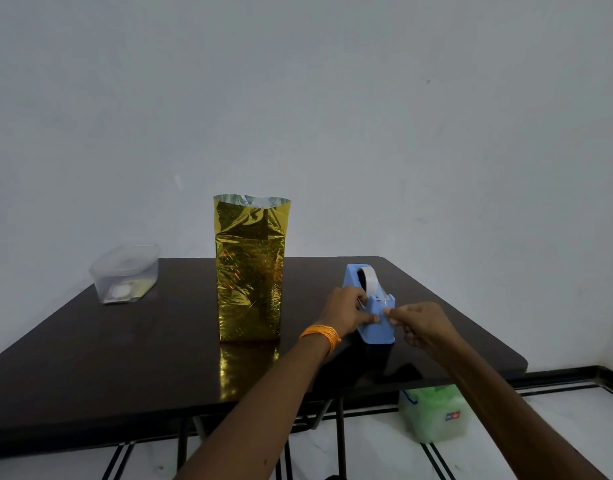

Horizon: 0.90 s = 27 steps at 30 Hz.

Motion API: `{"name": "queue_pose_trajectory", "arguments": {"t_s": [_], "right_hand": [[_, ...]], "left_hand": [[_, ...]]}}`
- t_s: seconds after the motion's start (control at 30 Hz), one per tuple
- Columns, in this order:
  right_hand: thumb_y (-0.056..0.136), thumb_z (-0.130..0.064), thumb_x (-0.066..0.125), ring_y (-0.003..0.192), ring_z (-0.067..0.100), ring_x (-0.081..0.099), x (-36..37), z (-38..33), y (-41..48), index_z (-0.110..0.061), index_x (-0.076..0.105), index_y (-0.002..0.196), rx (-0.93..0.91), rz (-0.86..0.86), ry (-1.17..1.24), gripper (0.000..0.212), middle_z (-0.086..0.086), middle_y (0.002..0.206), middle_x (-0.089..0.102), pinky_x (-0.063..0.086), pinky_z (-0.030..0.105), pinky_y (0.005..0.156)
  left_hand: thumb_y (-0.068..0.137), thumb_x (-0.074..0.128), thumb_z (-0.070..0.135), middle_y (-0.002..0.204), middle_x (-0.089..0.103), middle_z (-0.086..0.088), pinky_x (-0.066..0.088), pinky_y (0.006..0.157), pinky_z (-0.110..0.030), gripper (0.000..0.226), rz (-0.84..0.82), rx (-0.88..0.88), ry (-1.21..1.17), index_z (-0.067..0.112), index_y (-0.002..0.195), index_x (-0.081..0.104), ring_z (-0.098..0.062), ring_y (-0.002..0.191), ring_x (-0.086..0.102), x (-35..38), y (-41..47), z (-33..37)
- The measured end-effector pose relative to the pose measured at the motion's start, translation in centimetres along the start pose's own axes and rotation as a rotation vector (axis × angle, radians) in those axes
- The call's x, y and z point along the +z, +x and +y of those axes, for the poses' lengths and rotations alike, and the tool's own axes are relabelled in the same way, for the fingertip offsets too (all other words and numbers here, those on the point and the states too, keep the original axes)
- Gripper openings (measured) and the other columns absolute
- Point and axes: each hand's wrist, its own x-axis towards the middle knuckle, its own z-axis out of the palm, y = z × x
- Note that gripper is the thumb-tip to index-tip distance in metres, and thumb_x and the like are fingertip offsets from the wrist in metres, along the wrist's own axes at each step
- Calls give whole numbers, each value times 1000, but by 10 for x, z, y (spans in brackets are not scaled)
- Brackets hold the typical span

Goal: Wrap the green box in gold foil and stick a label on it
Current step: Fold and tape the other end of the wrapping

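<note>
The box stands upright about the middle of the table (90,358), nearer the far edge than the near one, and the gold foil (249,271) covers every side of it that can be seen. The foil rises past the box into a loose, crumpled collar that gapes at the top, silver on the inside, and the dark tabletop mirrors it. To the right of it, apart from the foil and toward the right edge, sits a blue tape dispenser (377,327) with its roll of tape (370,280) at the far end and its cutter facing the person. The left hand (346,308), an orange thread band (322,334) on its wrist, is curled against the dispenser's left side and grips it, the thumb reaching across the front. The right hand (422,323) meets it from the other side, thumb and forefinger pinching the end of the tape at the cutter, the other fingers tucked in. At the far left corner stands a clear plastic tub (125,271) holding something round and white that I cannot make out. A green plastic bag (433,415) lies on the tiled floor below the table's right side.
</note>
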Motion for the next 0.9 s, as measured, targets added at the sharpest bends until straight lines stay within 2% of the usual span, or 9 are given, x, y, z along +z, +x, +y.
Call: {"name": "queue_pose_trajectory", "arguments": {"t_s": [0.1, 0.13, 0.2, 0.3, 0.4, 0.5, 0.63, 0.77, 0.9], "right_hand": [[80, -13, 79, 40, 9, 46, 8, 12, -14, -1, 70, 61, -108, 90, -409, 24, 1, 50, 59, 38, 18, 42], [81, -14, 79, 42, 8, 50, 8, 19, -18, -4, 71, 60, -145, 110, -412, 24, -1, 50, 61, 43, 20, 46], [85, -21, 77, 52, 14, 63, -2, 20, -30, -12, 73, 63, -255, 173, -283, 24, 1, 57, 68, 51, 28, 54], [90, -22, 71, 63, 3, 66, -13, -15, -42, -15, 74, 68, -402, 95, -178, 24, 0, 66, 72, 48, 13, 61], [92, -18, 69, 74, 3, 68, -5, -42, -46, -15, 75, 78, -454, -7, -111, 16, 0, 78, 75, 47, 12, 68], [91, -10, 70, 86, 12, 70, 7, -62, -37, -15, 75, 96, -518, -31, 8, 9, 1, 91, 76, 54, 22, 74], [90, -11, 71, 101, 15, 67, 33, -96, -20, -24, 71, 108, -517, -48, 171, 22, 6, 107, 68, 58, 30, 77], [92, -14, 68, 105, 16, 68, 68, -124, -8, -36, 58, 126, -559, -184, 206, 41, 3, 111, 70, 57, 33, 88], [96, -12, 62, 105, 9, 67, 102, -142, -1, -31, 42, 141, -621, -247, 130, 52, 1, 109, 73, 54, 28, 92]], "left_hand": [[76, 86, 27, 104, 71, -16, 49, 72, -29, 43, 6, 11, 8, 2, 107, 68, -19, 80, 58, -1, -3, 0], [76, 85, 27, 104, 71, -16, 48, 72, -28, 43, 0, 3, 10, 2, 107, 68, -18, 81, 58, 0, -1, -2], [77, 85, 28, 104, 71, -15, 48, 72, -28, 44, -11, -6, 17, 3, 109, 67, -18, 81, 58, 1, 1, -3], [74, 86, 32, 105, 71, -13, 53, 75, -32, 50, -74, -20, 69, 7, 113, 66, -23, 87, 64, -5, 3, 2], [73, 85, 29, 106, 71, -10, 56, 81, -38, 50, -108, 11, 235, 14, 117, 66, -27, 95, 67, -21, 1, 14], [78, 72, 18, 101, 73, -8, 56, 77, -36, 29, 105, 138, 356, 19, 107, 70, -28, 94, 67, -56, -1, 36], [82, 67, 16, 81, 74, 2, 56, 77, -32, 18, 331, 259, 269, 21, 99, 72, -16, 80, 69, -127, -8, 70], [85, 67, 22, 77, 72, 6, 58, 76, -32, 12, 507, 334, 263, 22, 96, 72, -11, 74, 68, -199, -18, 94], [88, 66, 47, 89, 70, 5, 57, 79, -33, 31, 397, 153, 388, 19, 100, 72, -13, 82, 66, -253, -25, 79]]}}
